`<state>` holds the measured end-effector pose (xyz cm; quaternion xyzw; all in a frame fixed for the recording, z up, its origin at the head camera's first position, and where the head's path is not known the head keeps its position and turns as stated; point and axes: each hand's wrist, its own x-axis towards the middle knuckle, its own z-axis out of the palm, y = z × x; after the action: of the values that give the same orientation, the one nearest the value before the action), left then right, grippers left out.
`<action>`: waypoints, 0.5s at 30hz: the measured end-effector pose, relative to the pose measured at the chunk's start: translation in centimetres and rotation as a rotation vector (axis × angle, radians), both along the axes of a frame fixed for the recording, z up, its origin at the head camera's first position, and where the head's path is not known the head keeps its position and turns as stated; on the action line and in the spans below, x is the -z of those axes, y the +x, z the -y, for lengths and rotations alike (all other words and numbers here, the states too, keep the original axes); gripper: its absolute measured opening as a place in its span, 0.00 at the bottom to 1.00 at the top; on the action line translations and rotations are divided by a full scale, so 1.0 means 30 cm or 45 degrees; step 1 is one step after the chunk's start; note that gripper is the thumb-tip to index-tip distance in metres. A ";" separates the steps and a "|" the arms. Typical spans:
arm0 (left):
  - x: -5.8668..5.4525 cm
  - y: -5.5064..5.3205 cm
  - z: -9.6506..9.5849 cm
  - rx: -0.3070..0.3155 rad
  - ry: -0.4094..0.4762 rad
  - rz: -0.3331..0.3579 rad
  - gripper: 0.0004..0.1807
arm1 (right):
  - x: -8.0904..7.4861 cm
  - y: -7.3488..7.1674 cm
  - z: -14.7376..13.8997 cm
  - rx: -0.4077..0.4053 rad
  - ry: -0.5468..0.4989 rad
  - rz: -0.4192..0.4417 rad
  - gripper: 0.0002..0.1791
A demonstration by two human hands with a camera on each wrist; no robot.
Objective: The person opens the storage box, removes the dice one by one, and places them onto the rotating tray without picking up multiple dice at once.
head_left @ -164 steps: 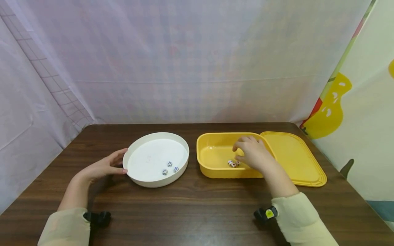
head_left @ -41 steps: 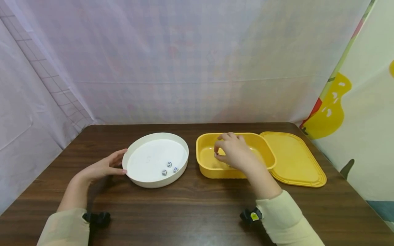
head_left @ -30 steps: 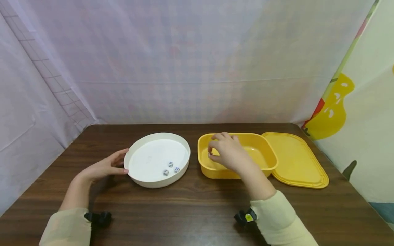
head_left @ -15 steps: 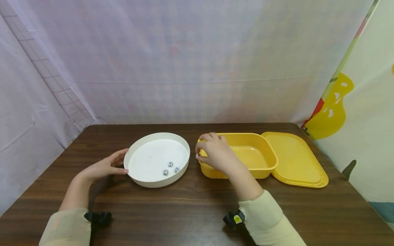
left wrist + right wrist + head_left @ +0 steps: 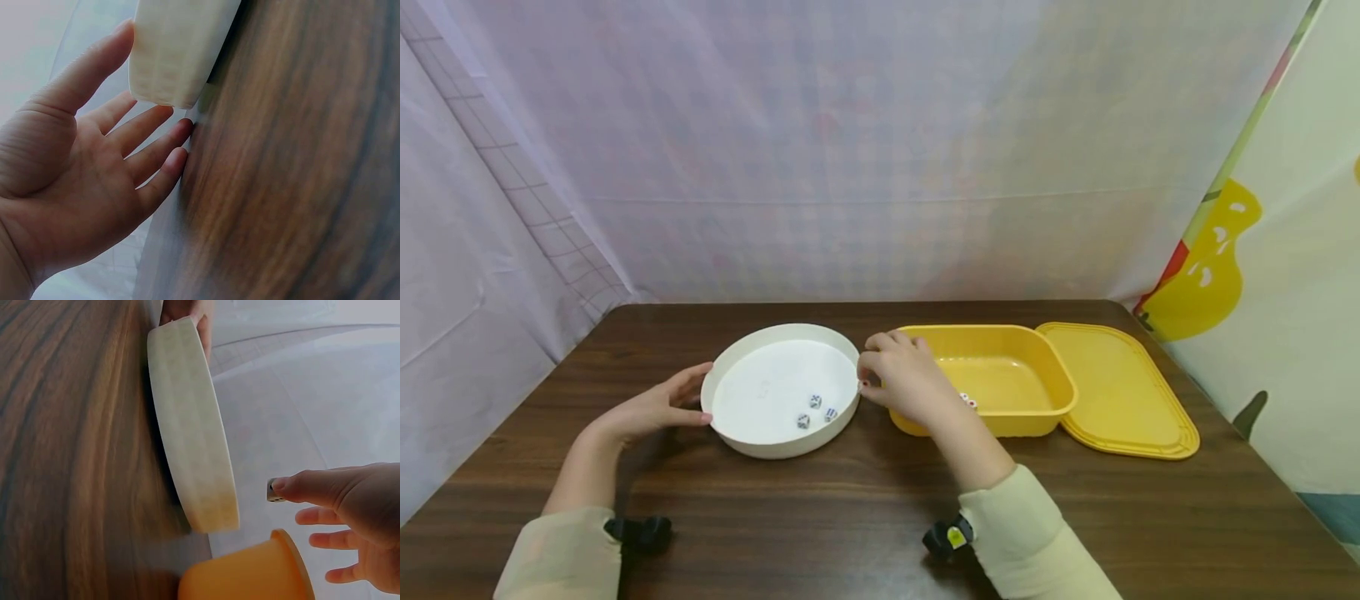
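My left hand (image 5: 643,408) rests its thumb and fingertips against the left side of a round white tray (image 5: 752,446); its fingers (image 5: 147,131) are extended in the left wrist view. Several dot-marked dice are about: a group of 3 in the tray, such as one die (image 5: 816,402) near its right side. My right hand (image 5: 906,379) pinches another die (image 5: 275,490) between thumb and index finger, between the tray's right rim and a yellow box (image 5: 1030,423). White dice (image 5: 968,401) with red dots show inside the box, partly hidden by my right wrist.
A yellow lid (image 5: 1127,392) lies on the dark wooden table (image 5: 790,525), its left edge under or behind the box. A pale curtain (image 5: 850,167) hangs behind the table. Bare wood separates the tray from the box.
My right hand has moved left from inside the yellow box, carrying a pinched die over its left rim to the tray's right edge. The left hand and tray have stayed put.
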<state>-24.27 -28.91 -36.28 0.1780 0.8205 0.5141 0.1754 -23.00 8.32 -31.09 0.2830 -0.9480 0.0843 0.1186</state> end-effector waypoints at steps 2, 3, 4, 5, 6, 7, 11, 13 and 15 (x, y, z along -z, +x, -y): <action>0.000 0.000 0.000 0.002 -0.001 0.000 0.51 | 0.006 -0.003 0.008 -0.010 -0.007 -0.012 0.04; 0.000 0.000 0.000 0.003 -0.001 0.000 0.51 | 0.008 -0.004 0.012 -0.016 -0.014 -0.016 0.03; 0.001 0.000 0.000 0.004 -0.001 -0.001 0.51 | 0.010 -0.004 0.016 -0.021 -0.021 -0.019 0.03; 0.001 0.000 0.000 0.005 -0.001 -0.001 0.51 | 0.013 -0.005 0.019 -0.027 -0.025 -0.025 0.03; 0.001 0.000 -0.001 0.006 -0.002 -0.002 0.51 | 0.015 -0.006 0.023 -0.033 -0.033 -0.029 0.03; 0.001 0.000 -0.001 0.006 -0.002 -0.003 0.51 | 0.016 -0.006 0.025 -0.040 -0.037 -0.034 0.02; 0.003 0.000 -0.002 0.005 0.006 -0.008 0.51 | 0.025 -0.010 0.038 -0.051 -0.044 -0.048 0.03; 0.003 0.000 -0.002 0.003 0.009 -0.010 0.51 | 0.031 -0.012 0.044 -0.049 -0.045 -0.053 0.02; 0.004 0.000 -0.001 0.000 0.013 -0.010 0.51 | 0.039 -0.015 0.051 -0.052 -0.042 -0.056 0.02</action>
<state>-24.27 -28.88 -36.40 0.1810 0.8186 0.5176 0.1713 -23.43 6.78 -32.27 0.3021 -0.9377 0.0962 0.1423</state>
